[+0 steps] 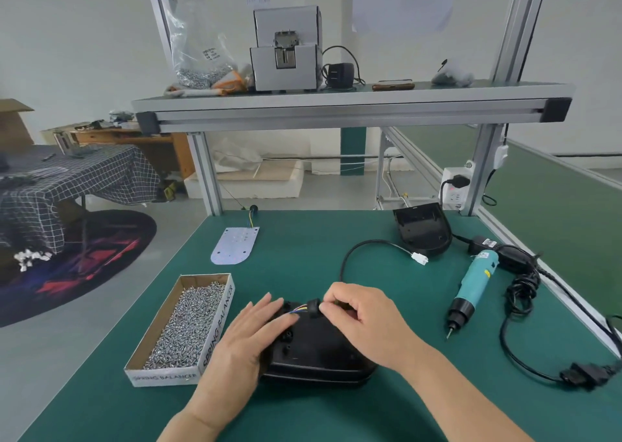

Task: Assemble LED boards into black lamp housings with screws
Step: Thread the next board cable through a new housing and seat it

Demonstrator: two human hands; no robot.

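My left hand (249, 337) lies nearest me, fingers straight and pressing flat on the near-left side of the black housing (319, 357), which sits at the front middle of the worktop (303, 239). My right hand (363, 317) pinches the black cable (342, 266) just where it meets the grommet (313, 307) at the housing's far edge. Thin coloured wires (299, 308) show on the other side of the grommet, lying over the housing.

I judge this to be the step of seating the cable and grommet, so the job is at an early stage. I see no screw driven anywhere, and from this angle I cannot tell whether a board is already inside this housing.

From my right hand the cable loops away to a white connector (420, 259) lying loose. To the left, just beside the housing, the cardboard box (218, 324) is heaped with screws (188, 327). Beyond it an LED board (235, 244) lies flat and unmounted. At the far right a second housing (424, 229) waits with no board in it, as far as I can see. The electric screwdriver (474, 283) lies untouched to the right, well apart from both hands. Mounting boards and screwing them down is, by my reckoning, all yet to do
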